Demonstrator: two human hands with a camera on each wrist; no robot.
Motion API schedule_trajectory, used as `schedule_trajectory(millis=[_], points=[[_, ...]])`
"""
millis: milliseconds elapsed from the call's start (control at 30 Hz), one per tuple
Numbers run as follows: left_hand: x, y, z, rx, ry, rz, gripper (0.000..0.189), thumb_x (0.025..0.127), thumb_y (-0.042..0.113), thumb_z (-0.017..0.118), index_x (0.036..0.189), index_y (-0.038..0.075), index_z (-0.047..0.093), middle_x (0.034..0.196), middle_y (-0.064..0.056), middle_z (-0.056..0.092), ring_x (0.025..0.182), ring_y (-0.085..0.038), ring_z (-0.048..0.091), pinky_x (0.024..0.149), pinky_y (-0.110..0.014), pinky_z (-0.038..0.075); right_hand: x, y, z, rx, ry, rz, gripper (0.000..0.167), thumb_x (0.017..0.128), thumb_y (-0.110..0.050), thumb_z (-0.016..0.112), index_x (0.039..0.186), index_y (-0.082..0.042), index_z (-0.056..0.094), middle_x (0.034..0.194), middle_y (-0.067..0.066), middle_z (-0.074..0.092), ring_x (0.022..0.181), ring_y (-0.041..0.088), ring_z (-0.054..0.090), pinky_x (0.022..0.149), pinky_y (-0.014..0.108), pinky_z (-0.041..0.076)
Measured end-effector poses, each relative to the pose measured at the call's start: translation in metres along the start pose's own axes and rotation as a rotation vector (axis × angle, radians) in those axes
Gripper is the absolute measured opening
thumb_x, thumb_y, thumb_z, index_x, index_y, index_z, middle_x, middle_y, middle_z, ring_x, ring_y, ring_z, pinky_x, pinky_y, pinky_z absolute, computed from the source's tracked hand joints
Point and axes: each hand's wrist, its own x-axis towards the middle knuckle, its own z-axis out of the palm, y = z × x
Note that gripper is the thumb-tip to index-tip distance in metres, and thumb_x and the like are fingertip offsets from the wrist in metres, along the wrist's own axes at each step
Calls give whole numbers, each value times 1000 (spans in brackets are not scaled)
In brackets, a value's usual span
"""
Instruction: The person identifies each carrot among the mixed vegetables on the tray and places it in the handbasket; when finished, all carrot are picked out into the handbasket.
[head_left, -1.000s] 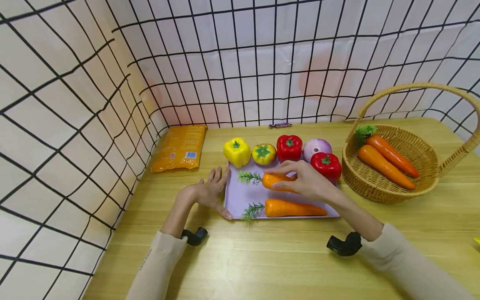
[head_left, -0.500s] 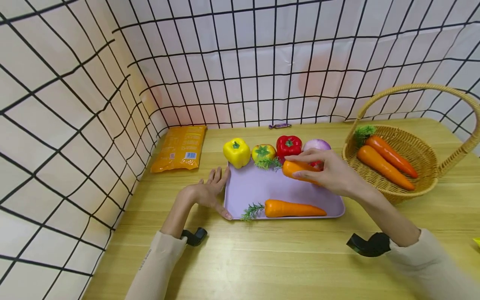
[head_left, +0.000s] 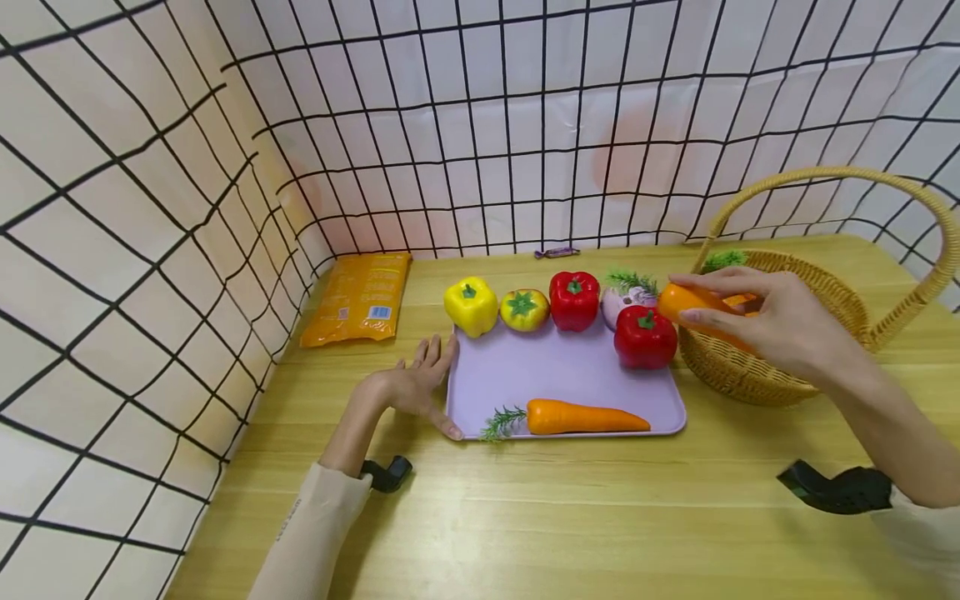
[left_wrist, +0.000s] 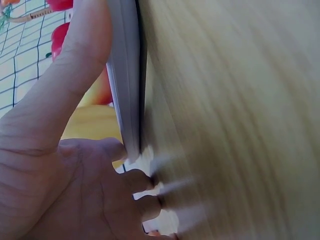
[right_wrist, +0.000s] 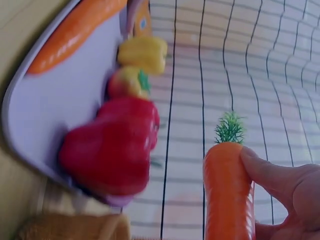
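A carrot (head_left: pixel 684 302), leaves (head_left: pixel 632 282) towards 10 o'clock, is pinched in the right hand (head_left: pixel 783 321) at the 9 o'clock side of the wicker basket (head_left: pixel 731 385). Near it, a red pepper (head_left: pixel 645 340) sits at 2 o'clock on the lilac tray (head_left: pixel 502 367); a second carrot (head_left: pixel 585 417) lies along the 6 o'clock edge. The left hand (head_left: pixel 408 387), fingers apart, touches the tray's 9 o'clock edge. Farther out, an orange packet (head_left: pixel 356 298) lies between 9 and 10 o'clock.
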Motion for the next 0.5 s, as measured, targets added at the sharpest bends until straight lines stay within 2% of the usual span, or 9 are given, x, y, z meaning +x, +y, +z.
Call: schedule_trajectory(millis=[100, 200, 233, 333, 400, 467, 500], points=[[0, -1, 0, -8, -1, 0, 147, 76, 58, 87, 163, 11, -22, 167, -24, -28, 158, -41, -22, 127, -70, -1, -1, 13, -10, -18, 30, 42, 51, 96, -43, 73, 145, -30, 63, 152, 18, 54, 114, 23, 45, 72, 15, 37], [-1, -1, 0, -15, -1, 3, 146, 77, 56, 87, 163, 11, -22, 167, -24, -28, 158, -40, -23, 126, -69, -2, 0, 26, -19, -35, 35, 120, 61, 97, -49, 69, 150, -25, 56, 158, 25, 46, 115, 32, 43, 69, 18, 35], [-1, -2, 0, -17, 2, 6, 146, 77, 56, 87, 163, 10, -22, 167, -25, -28, 158, -41, -22, 126, -70, -2, 0, 31, -22, -31, 41, 137, 62, 97, -50, 68, 152, -23, 55, 157, 27, 45, 112, 33, 43, 66, 20, 36], [0, -1, -1, -13, 1, 9, 146, 77, 56, 87, 163, 10, -21, 167, -25, -28, 158, -41, -22, 126, -70, -1, 2, 45, -28, -35, 68, 188, 67, 96, -55, 66, 153, -22, 53, 155, 29, 47, 114, 35, 43, 66, 20, 36], [0, -1, -1, -11, 1, 9, 146, 77, 57, 87, 163, 10, -21, 167, -25, -27, 158, -41, -22, 126, -70, -1, 4, 53, -30, -26, 89, 209, 68, 96, -57, 65, 153, -21, 53, 153, 30, 48, 117, 38, 44, 74, 27, 42], [0, -1, -1, -8, -1, 7, 146, 77, 57, 87, 163, 10, -21, 167, -25, -28, 158, -41, -22, 126, -70, -1, 6, 60, -32, -23, 99, 238, 70, 96, -60, 64, 153, -21, 52, 154, 32, 47, 129, 44, 42, 89, 36, 42], [0, 0, -1, -6, -1, 7, 146, 77, 57, 87, 163, 11, -22, 167, -25, -28, 158, -41, -22, 126, -70, -1, 7, 64, -33, -19, 102, 252, 71, 96, -61, 63, 153, -21, 51, 155, 31, 46, 132, 46, 41, 94, 45, 43]])
